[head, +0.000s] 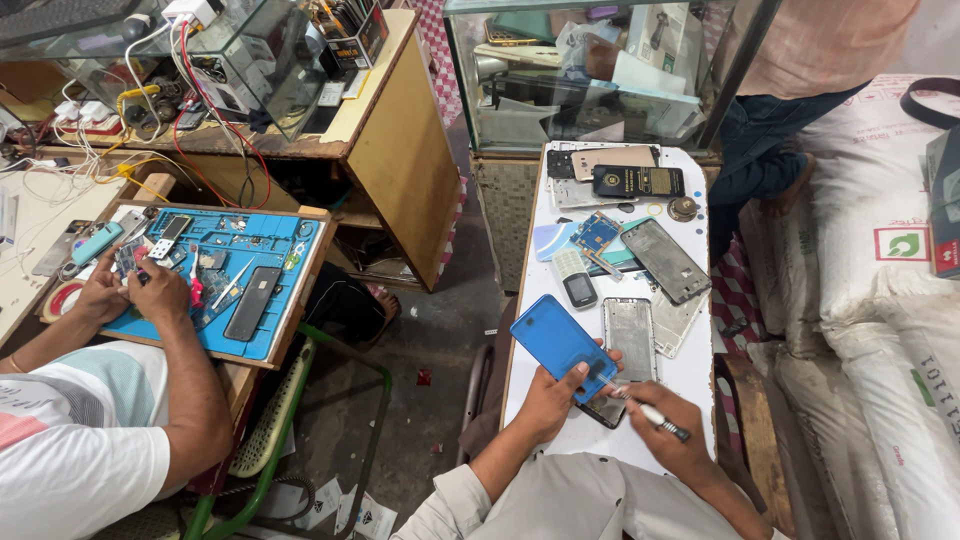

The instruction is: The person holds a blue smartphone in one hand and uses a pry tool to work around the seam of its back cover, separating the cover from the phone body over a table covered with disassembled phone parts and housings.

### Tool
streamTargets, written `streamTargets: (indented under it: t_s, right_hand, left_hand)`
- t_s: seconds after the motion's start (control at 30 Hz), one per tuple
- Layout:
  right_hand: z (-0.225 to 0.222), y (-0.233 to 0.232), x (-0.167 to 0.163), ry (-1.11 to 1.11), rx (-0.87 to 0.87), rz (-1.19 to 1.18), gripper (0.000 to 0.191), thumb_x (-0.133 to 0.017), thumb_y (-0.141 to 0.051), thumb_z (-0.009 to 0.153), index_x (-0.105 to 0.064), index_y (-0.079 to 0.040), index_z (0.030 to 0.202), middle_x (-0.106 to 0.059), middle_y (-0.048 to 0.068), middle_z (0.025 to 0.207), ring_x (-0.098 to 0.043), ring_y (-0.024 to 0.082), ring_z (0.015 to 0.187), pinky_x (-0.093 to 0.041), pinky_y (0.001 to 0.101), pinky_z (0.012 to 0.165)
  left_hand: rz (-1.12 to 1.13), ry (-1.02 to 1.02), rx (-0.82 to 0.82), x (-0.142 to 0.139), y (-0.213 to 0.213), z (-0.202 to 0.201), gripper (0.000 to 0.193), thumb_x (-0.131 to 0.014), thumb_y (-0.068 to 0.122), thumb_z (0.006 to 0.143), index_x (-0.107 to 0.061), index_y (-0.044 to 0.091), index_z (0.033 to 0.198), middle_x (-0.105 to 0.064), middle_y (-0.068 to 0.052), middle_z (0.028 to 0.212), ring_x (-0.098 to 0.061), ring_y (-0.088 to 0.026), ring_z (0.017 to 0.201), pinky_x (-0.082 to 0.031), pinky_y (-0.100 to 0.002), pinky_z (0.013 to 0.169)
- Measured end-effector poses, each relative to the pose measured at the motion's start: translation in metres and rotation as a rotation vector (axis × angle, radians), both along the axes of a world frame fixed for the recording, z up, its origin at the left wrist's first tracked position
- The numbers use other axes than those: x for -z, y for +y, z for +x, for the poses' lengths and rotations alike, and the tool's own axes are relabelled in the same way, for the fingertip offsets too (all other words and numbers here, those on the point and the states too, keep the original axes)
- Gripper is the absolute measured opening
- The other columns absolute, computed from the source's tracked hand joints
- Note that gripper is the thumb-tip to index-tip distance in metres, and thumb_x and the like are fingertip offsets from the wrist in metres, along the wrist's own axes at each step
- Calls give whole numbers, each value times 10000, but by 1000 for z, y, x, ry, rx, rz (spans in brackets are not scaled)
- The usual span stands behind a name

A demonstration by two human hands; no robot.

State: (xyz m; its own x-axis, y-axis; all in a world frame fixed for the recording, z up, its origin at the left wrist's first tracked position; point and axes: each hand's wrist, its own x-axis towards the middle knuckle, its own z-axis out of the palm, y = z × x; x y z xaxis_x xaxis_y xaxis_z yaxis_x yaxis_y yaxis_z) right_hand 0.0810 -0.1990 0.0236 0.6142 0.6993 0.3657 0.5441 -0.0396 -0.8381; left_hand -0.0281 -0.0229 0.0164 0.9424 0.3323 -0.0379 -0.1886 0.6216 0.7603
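Note:
My left hand [553, 397] holds a blue phone back cover [560, 342] tilted up over the near end of a narrow white table [690, 375]. My right hand [661, 418] grips a small screwdriver [652, 412] with a white and black handle, its tip pointing at the dark phone body [603, 408] lying under the cover. A bare silver phone frame [630, 336] lies just beyond my hands.
Further up the table lie a dark phone panel [665, 260], a small keypad phone [575, 278], a blue circuit board [597, 232] and a black phone [638, 181]. A co-worker's hands [130, 292] work on a blue repair mat [250, 250] at left. White sacks [880, 300] are stacked at right.

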Motion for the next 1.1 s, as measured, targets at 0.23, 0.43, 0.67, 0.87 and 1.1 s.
streamTargets:
  t_s: [0.23,0.43,0.67,0.87,1.1]
  right_hand:
    - [1,0,1,41,50,-30,163,-695,-52,885,-715,-7,1041,-789,96,909,-730,126,706,-569,262,616]
    - [2,0,3,74,42,17,159,-672,-44,907,-700,-2,1059,-785,94,926,-743,123,775,-573,253,663]
    - [2,0,-1,77,-56,-12,176,-687,-34,877,-720,-3,1047,-751,101,876,-711,134,720,-551,265,642]
    - [0,1,-6,-77,-97,65,190,-686,-5,861,-687,4,1050,-736,110,954,-717,152,835,-554,275,728]
    - [1,2,-7,51,34,16,200,-702,0,860,-704,-9,1060,-741,102,887,-698,174,745,-544,287,668]
  left_hand:
    - [-9,11,-20,-3,1,1,530,-594,263,1048,-453,-45,1456,-650,-209,1354,-686,-237,1148,-614,-316,941]
    - [0,8,-17,-5,0,0,516,-585,259,1048,-454,-27,1457,-650,-194,1358,-675,-251,1153,-611,-317,948]
    - [47,7,2,-3,-1,-1,533,-584,253,1056,-441,-37,1480,-643,-183,1385,-658,-253,1226,-609,-317,982]
    - [17,2,-47,-1,-4,-1,518,-594,229,1035,-433,-37,1450,-641,-185,1371,-661,-258,1243,-608,-326,956]
    - [14,26,-45,0,-3,2,533,-598,237,1023,-437,-42,1447,-648,-186,1362,-673,-261,1212,-618,-328,958]
